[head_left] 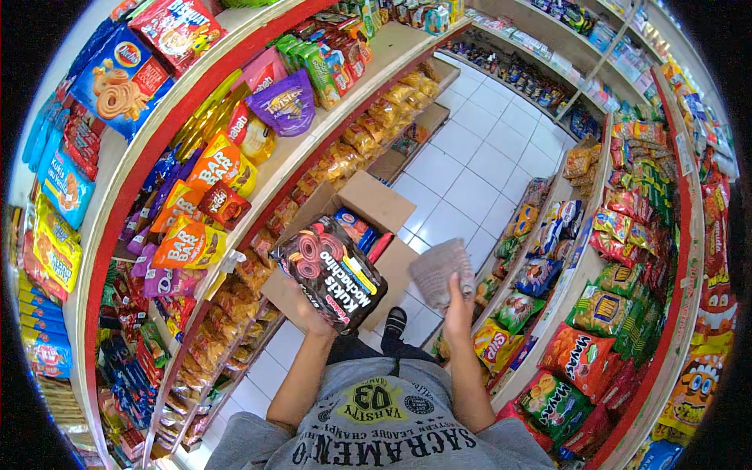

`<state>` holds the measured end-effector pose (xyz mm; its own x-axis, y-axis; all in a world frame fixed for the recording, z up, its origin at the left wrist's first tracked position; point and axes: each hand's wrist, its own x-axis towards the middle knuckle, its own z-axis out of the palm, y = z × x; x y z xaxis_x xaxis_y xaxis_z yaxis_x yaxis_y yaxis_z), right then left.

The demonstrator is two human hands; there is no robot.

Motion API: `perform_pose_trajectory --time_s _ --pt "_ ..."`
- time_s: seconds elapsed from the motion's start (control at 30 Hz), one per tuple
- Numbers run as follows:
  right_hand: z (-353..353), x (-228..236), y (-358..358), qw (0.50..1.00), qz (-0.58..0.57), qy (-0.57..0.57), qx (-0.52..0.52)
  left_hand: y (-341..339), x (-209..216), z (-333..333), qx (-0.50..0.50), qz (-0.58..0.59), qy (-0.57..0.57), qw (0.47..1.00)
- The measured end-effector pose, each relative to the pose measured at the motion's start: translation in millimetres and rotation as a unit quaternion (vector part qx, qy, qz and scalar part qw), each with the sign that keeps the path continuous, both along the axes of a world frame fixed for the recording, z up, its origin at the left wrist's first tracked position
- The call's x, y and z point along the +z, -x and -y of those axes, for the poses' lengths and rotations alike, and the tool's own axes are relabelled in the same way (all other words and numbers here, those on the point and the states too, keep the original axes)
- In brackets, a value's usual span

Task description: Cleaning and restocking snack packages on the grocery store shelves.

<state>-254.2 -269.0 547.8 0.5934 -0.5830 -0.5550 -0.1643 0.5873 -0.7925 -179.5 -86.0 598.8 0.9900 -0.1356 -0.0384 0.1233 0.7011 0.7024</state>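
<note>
My left hand (316, 317) grips a dark brown cookie pack (333, 270) with pink swirl cookies pictured on it, and its fingers are mostly hidden behind the pack. In my right hand (457, 309) is a folded greyish-pink cloth (442, 272), pinched at its right side and raised above the floor. Behind the cookie pack stands an open cardboard box (380, 204), its flaps spread out. Inside the box a blue pack (356, 229) and part of a red one (381, 247) show; the rest of its contents are hidden.
Snack shelves with a red edge (117, 207) rise on my left, holding orange and yellow bags (188, 247). Another snack shelf (583, 313) runs along my right. Between them lies a white tiled floor (486, 168), with my sandalled foot (395, 321) on it. More shelves (517, 78) stand at the far end.
</note>
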Motion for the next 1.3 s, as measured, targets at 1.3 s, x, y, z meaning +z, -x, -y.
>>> perform_pose_trajectory --time_s 1.3 --pt "-50.0 63.0 -31.7 0.771 0.310 0.494 0.256 41.7 -41.0 0.9 -0.262 -0.021 -0.071 0.962"
